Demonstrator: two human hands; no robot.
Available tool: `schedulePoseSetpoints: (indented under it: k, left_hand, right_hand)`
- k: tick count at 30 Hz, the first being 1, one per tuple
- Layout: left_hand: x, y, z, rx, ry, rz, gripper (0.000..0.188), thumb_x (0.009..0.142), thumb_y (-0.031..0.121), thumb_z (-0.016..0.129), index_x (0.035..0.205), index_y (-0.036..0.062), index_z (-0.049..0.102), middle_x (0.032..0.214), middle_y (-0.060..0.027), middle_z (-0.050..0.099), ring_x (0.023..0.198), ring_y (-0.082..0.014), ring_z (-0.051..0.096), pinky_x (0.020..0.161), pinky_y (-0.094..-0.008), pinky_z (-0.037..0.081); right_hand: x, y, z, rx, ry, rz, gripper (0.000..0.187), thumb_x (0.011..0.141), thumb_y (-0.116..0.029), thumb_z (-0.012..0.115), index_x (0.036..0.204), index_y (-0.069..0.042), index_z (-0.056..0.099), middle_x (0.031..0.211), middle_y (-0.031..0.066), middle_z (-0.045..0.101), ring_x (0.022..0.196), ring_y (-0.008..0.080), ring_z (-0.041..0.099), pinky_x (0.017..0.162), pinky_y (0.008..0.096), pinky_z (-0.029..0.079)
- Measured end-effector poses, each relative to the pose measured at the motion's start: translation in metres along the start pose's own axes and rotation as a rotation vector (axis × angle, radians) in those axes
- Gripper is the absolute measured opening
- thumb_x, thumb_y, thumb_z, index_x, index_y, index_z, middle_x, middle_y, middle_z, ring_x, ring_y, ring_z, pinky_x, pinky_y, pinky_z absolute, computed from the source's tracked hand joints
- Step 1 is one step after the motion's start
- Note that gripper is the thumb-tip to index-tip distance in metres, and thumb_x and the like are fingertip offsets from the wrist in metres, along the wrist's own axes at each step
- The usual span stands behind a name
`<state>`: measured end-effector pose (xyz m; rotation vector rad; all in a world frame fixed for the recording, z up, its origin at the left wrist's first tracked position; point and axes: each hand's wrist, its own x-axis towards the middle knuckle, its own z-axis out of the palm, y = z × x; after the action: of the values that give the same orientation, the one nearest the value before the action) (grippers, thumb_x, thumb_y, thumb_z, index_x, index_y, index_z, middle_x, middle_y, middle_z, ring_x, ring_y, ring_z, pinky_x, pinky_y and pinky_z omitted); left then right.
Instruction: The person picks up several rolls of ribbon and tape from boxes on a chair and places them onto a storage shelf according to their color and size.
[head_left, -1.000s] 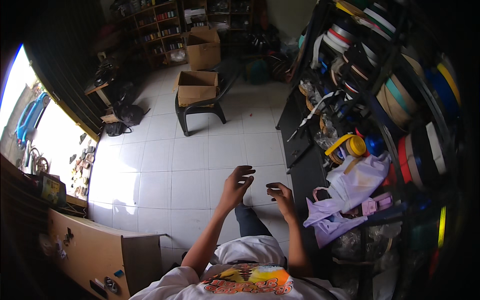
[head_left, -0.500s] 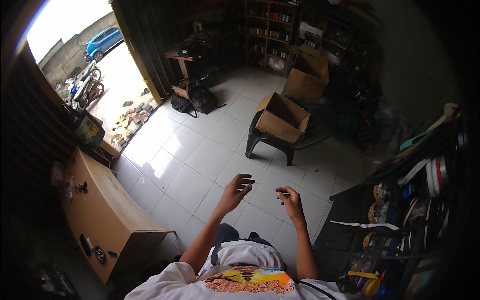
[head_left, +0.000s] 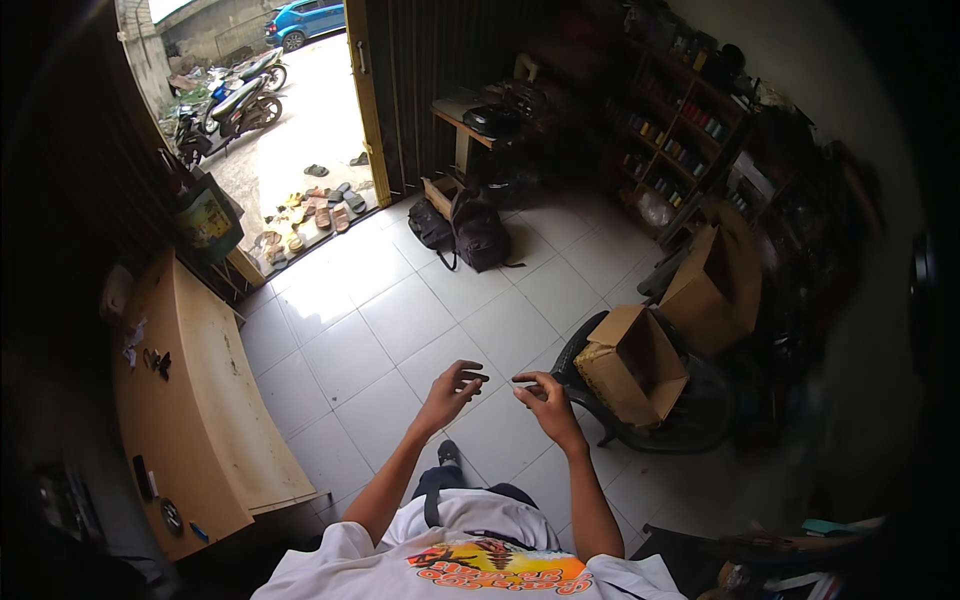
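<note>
My left hand (head_left: pixel 447 396) is raised in front of my body above the tiled floor (head_left: pixel 350 352), its fingers apart and nothing in them. Facing it across a small gap, my right hand (head_left: pixel 548 405) is also empty, with the fingers loosely spread. Neither hand touches anything. Nearest to my right hand is a dark plastic chair (head_left: pixel 695 425) that bears an open cardboard box (head_left: pixel 632 365). A second open cardboard box (head_left: pixel 712 280) stands just behind the first.
A wooden desk (head_left: pixel 190 400) with small items runs along the left. Black bags (head_left: pixel 478 232) lie on the floor ahead, by a small table (head_left: pixel 470 122). Sandals (head_left: pixel 325 212) and motorbikes (head_left: pixel 240 105) are outside the doorway. Shelves with thread spools (head_left: pixel 690 130) stand at the back right.
The view has turned left, so the doorway, boxes and chair sit farther right in it. My hands have come closer together, both still empty. A shoe now shows below them.
</note>
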<state>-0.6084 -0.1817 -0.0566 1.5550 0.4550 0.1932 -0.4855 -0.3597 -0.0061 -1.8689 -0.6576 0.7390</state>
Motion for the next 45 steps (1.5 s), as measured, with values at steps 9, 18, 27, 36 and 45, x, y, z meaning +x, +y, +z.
schedulePoseSetpoints:
  k: [9, 18, 27, 36, 45]
  left_hand:
    - [0.237, 0.037, 0.011, 0.094, -0.26, 0.034, 0.031, 0.098, 0.017, 0.056, 0.124, 0.0003, 0.05, 0.111, -0.0114, 0.068, 0.093, -0.0185, 0.066, 0.078, -0.0308, 0.054]
    - [0.469, 0.08, 0.071, 0.096, -0.419, -0.033, 0.032, 0.098, 0.015, 0.056, 0.125, -0.0004, 0.05, 0.114, -0.0134, 0.067, 0.094, -0.0181, 0.066, 0.08, -0.0303, 0.053]
    - [0.68, 0.087, 0.129, -0.024, -0.554, -0.111, 0.035, 0.096, 0.015, 0.057, 0.127, -0.0017, 0.05, 0.113, -0.0151, 0.066, 0.096, -0.019, 0.065, 0.079, -0.0305, 0.052]
    - [0.959, 0.104, 0.18, -0.016, -0.479, -0.004, 0.031, 0.096, 0.02, 0.056, 0.121, 0.0006, 0.056, 0.112, -0.0119, 0.067, 0.09, -0.0178, 0.066, 0.075, -0.0291, 0.052]
    - [1.191, 0.161, 0.416, 0.167, -0.911, -0.029, 0.035, 0.096, 0.023, 0.057, 0.122, -0.0002, 0.056, 0.113, -0.0133, 0.066, 0.091, -0.0195, 0.066, 0.077, -0.0312, 0.052]
  right_hand:
    - [0.16, 0.067, -0.073, 0.187, 0.174, 0.161, 0.026, 0.088, -0.02, 0.065, 0.109, -0.004, 0.066, 0.108, 0.0098, 0.065, 0.094, 0.0175, 0.062, 0.08, 0.03, 0.049]
    - [0.347, 0.112, -0.212, 0.312, 0.443, 0.103, 0.027, 0.088, -0.024, 0.066, 0.107, -0.004, 0.066, 0.1, 0.0057, 0.069, 0.076, 0.0135, 0.063, 0.064, 0.028, 0.05]
    - [0.51, 0.087, -0.369, 0.259, 0.442, 0.106, 0.031, 0.089, -0.025, 0.065, 0.111, -0.003, 0.063, 0.112, 0.0109, 0.064, 0.094, 0.0234, 0.065, 0.083, 0.0337, 0.05]
    - [0.688, 0.128, -0.558, 0.181, 0.489, 0.124, 0.031, 0.089, -0.026, 0.065, 0.112, -0.005, 0.064, 0.114, 0.012, 0.062, 0.093, 0.0229, 0.064, 0.083, 0.0348, 0.051]
    - [0.731, 0.212, -0.72, 0.388, 0.892, 0.313, 0.03, 0.088, -0.023, 0.066, 0.112, -0.004, 0.064, 0.104, 0.0116, 0.065, 0.092, 0.0232, 0.065, 0.079, 0.0339, 0.051]
